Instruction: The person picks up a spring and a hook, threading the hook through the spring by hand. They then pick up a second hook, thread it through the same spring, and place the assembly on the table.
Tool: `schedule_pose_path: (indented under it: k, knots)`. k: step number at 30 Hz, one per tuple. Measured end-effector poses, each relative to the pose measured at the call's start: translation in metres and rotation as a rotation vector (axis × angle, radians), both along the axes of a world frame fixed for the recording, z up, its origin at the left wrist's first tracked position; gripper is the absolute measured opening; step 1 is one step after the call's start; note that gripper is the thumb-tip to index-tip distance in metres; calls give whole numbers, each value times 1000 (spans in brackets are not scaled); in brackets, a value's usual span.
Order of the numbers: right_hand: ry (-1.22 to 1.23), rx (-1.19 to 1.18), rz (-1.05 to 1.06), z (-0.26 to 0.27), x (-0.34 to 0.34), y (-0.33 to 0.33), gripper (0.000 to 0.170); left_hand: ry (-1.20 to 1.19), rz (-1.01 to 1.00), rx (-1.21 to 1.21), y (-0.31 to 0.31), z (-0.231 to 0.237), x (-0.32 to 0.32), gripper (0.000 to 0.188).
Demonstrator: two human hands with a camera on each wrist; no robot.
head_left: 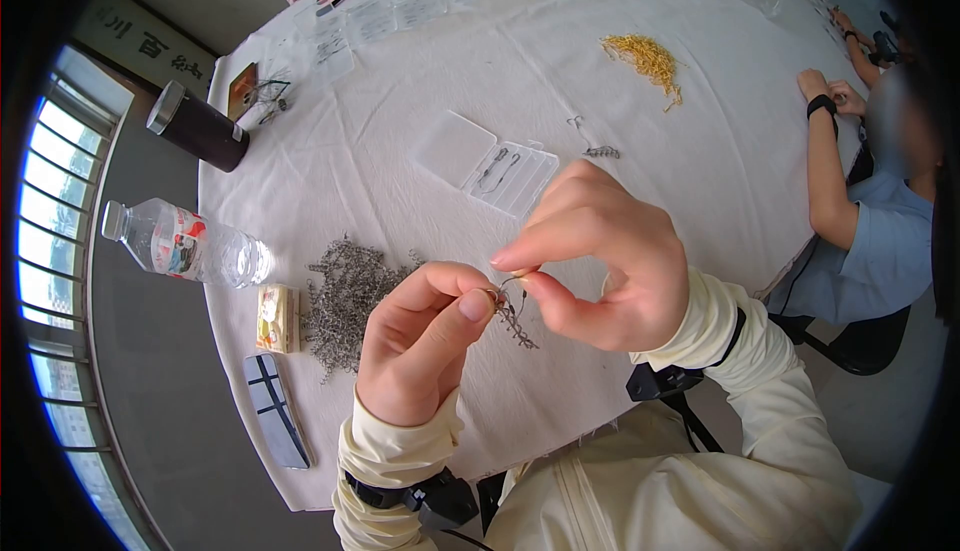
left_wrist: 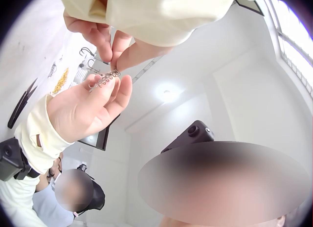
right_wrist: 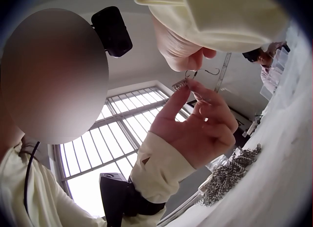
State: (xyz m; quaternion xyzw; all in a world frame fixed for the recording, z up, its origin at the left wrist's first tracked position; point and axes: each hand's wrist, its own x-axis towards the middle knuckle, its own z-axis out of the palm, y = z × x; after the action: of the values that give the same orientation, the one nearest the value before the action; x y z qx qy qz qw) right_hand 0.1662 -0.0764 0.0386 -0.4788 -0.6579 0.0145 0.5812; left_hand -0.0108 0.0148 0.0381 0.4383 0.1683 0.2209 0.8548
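Observation:
My left hand pinches a small grey wire coil between thumb and forefinger. Facing it, my right hand pinches a thin wire piece at its thumb and index tips. Between the two hands, the coil hangs just below the fingertips in the head view. Curved hooks stick out beside the fingers in the left wrist view, and one hook shows in the right wrist view. Fingertips hide where coil and hooks meet.
Left of my hands lie a grey coil pile, tissue pack, bottle and dark tumbler. Beyond them an open clear box holds metal pieces. Golden pieces lie far right; a person sits at the right edge.

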Motion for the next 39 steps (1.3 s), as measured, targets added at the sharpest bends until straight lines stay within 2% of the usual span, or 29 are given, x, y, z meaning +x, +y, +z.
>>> schedule_pose_path:
  k: [5, 12, 26, 39]
  knots:
    - [-66, -27, -26, 1, -2, 0, 28, 37, 17, 46, -1, 2, 0, 9]
    - [-21, -55, 14, 0, -1, 0, 27, 96, 32, 101, 0, 3, 1, 7]
    - [44, -85, 61, 1, -1, -3, 26, 65, 24, 95, 2, -1, 0, 9]
    - [219, -152, 69, 3, -5, -7, 21, 46, -20, 96, -1, -3, 2, 13]
